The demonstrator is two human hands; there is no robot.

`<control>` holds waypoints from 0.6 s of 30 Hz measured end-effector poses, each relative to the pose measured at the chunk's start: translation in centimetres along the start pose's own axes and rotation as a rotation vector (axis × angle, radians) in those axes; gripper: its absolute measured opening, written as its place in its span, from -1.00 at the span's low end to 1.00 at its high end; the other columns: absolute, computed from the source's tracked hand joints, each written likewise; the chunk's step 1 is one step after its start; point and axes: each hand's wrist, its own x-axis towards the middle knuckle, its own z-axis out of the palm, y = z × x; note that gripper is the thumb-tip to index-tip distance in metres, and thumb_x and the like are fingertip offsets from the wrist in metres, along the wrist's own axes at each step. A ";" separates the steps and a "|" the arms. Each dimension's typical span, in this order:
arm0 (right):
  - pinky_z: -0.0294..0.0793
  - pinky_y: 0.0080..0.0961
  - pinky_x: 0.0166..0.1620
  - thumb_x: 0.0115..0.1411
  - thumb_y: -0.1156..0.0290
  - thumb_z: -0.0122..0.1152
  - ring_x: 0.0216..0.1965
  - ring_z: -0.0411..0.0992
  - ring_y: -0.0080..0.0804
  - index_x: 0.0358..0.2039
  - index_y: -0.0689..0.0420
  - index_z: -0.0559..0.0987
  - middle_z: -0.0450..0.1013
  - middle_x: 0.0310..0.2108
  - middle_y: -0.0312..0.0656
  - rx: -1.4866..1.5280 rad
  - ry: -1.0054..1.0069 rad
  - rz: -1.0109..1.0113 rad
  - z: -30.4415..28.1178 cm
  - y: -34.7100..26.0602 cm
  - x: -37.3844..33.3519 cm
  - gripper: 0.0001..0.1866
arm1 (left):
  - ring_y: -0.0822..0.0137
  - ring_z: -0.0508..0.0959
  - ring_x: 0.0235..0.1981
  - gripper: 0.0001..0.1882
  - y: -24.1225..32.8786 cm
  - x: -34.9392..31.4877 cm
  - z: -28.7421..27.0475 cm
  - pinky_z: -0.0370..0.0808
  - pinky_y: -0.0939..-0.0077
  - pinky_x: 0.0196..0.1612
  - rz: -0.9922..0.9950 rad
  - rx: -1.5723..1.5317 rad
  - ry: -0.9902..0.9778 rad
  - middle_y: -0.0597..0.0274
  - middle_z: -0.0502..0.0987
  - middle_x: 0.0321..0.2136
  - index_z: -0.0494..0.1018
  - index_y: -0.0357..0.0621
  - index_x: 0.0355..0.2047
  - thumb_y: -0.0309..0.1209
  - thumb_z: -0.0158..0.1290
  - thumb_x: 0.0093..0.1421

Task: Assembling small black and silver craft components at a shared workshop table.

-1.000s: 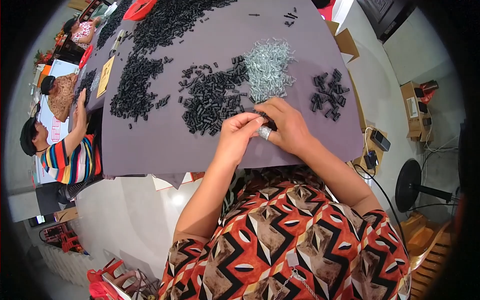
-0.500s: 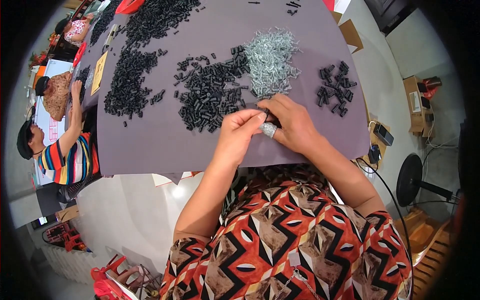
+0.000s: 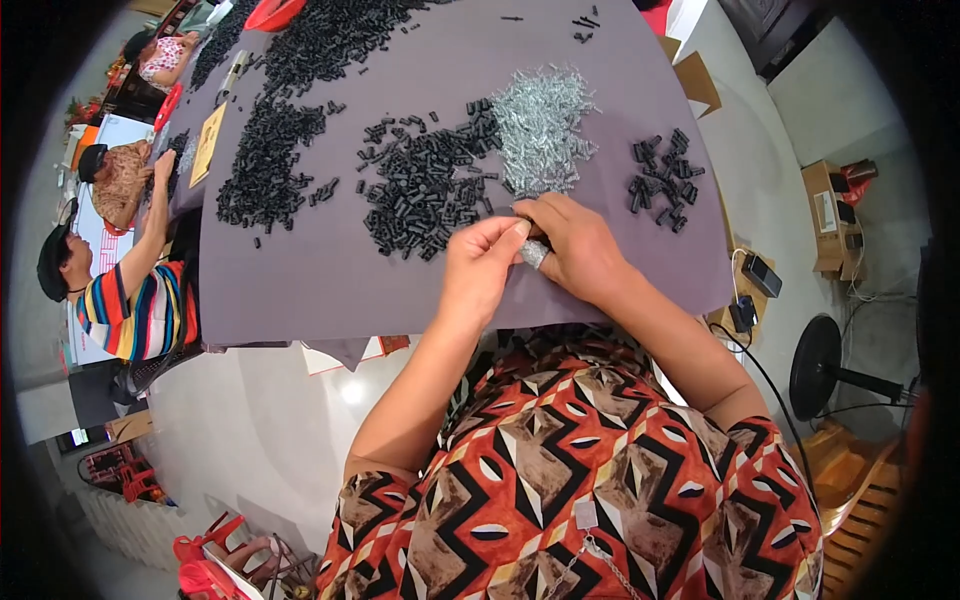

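Little is being changed at the fingertips: compared with half a second ago, the left hand (image 3: pixel 476 270) and the right hand (image 3: pixel 582 248) are still being kept together over the near side of the counter (image 3: pixel 300 295). A small dark piece (image 3: pixel 534 233) is seemingly being pinched between the fingertips of both hands — though it is being mostly covered by the fingers, and less of it is being shown than a second ago. Whether it is being turned, pressed or joined to anything cannot be told. A silver-coloured wrap (image 3: pixel 534 253) is being worn on the right hand, apparently on the thumb.

What is being shifted most is the view: the counter is being seen slightly lower than half a second ago, probably through a movement of the head. No clear change is being made to the piles, so attention seems to be being held on one piece rather than a fresh one being fetched. Just beyond the hands, a heap of pale, glassy pieces (image 3: pixel 545 130) is being bordered on its left by a heap of black cylinders (image 3: pixel 425 205), their edges touching; a smaller black group (image 3: pixel 664 182) is being kept apart at the right. At the far left, an arm is being held out by a co-worker in a striped top (image 3: pixel 140 315) — well apart from the hands.
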 end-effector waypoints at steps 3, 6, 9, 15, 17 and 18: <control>0.51 -0.28 -0.25 -0.02 0.51 0.35 -0.28 0.49 -0.06 -0.08 0.19 0.53 0.46 -0.28 -0.09 -0.061 0.026 0.034 -0.9 -0.1 -0.2 -0.57 | 0.58 0.53 -0.37 -0.77 0.7 -0.6 1.0 0.49 0.67 -0.28 -0.002 0.013 0.142 0.33 0.61 -0.30 0.57 -0.32 -0.15 -0.40 0.04 0.36; 0.49 -0.22 -0.17 0.05 0.42 0.33 -0.18 0.47 -0.11 -0.10 0.13 0.55 0.46 -0.27 -0.13 -0.138 0.060 0.172 -3.1 0.4 -0.4 -0.64 | 0.52 0.56 -0.32 -0.78 1.2 -0.7 -0.2 0.53 0.63 -0.27 0.107 0.205 0.226 0.28 0.60 -0.21 0.56 -0.28 -0.12 -0.41 0.04 0.36; 0.49 -0.23 -0.10 0.07 0.45 0.30 -0.12 0.45 -0.08 -0.11 0.17 0.55 0.45 -0.18 -0.11 -0.309 0.079 0.209 -5.5 1.5 -0.8 -0.67 | 0.35 0.58 -0.31 -0.81 2.1 0.2 -1.8 0.52 0.53 -0.26 0.542 0.842 0.325 0.14 0.53 -0.16 0.55 -0.22 -0.12 -0.49 0.11 0.25; 0.47 -0.24 -0.03 0.01 0.55 0.26 -0.01 0.39 -0.09 -0.03 0.17 0.52 0.42 -0.08 -0.13 -0.381 0.167 0.259 -5.9 3.5 -2.3 -0.56 | 0.06 0.54 -0.24 -0.83 2.9 3.0 -2.3 0.50 0.24 -0.14 0.721 1.397 0.260 0.13 0.56 -0.26 0.58 -0.17 -0.28 -0.52 0.20 0.08; 0.47 -0.24 -0.03 -0.02 0.56 0.26 -0.01 0.39 -0.10 -0.03 0.17 0.52 0.41 -0.07 -0.14 -0.399 0.160 0.243 -5.8 3.4 -2.1 -0.54 | 0.07 0.54 -0.27 -0.93 2.9 3.5 -2.6 0.49 0.23 -0.19 0.767 1.417 0.269 0.18 0.56 -0.36 0.58 -0.17 -0.39 -0.51 0.21 0.07; 0.47 -0.25 -0.02 -0.04 0.58 0.26 0.00 0.38 -0.10 -0.02 0.17 0.52 0.41 -0.07 -0.15 -0.416 0.145 0.224 -5.8 3.3 -2.0 -0.52 | 0.07 0.54 -0.27 -0.93 2.8 3.5 -2.6 0.49 0.23 -0.19 0.769 1.418 0.262 0.18 0.56 -0.36 0.58 -0.17 -0.39 -0.51 0.21 0.07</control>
